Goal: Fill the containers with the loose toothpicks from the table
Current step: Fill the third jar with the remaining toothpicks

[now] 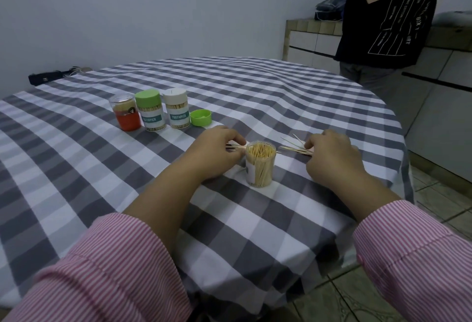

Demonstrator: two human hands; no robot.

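An open clear container [260,164] packed with upright toothpicks stands on the checked tablecloth between my hands. My left hand [217,151] lies just left of it and pinches a few toothpicks [236,147] that point toward its rim. My right hand [332,158] is to its right, fingers curled over a small bunch of loose toothpicks [293,146] lying on the cloth. Further back stand three closed containers: an orange one [126,112], a green-lidded one [150,109] and a white-lidded one [178,108]. A loose green lid [201,117] lies beside them.
The round table [255,86] has a grey and white checked cloth; its edge curves close on the right. A person in a dark shirt [383,20] stands at the far right by a tiled counter [311,38]. A dark object [44,77] lies at the far left edge.
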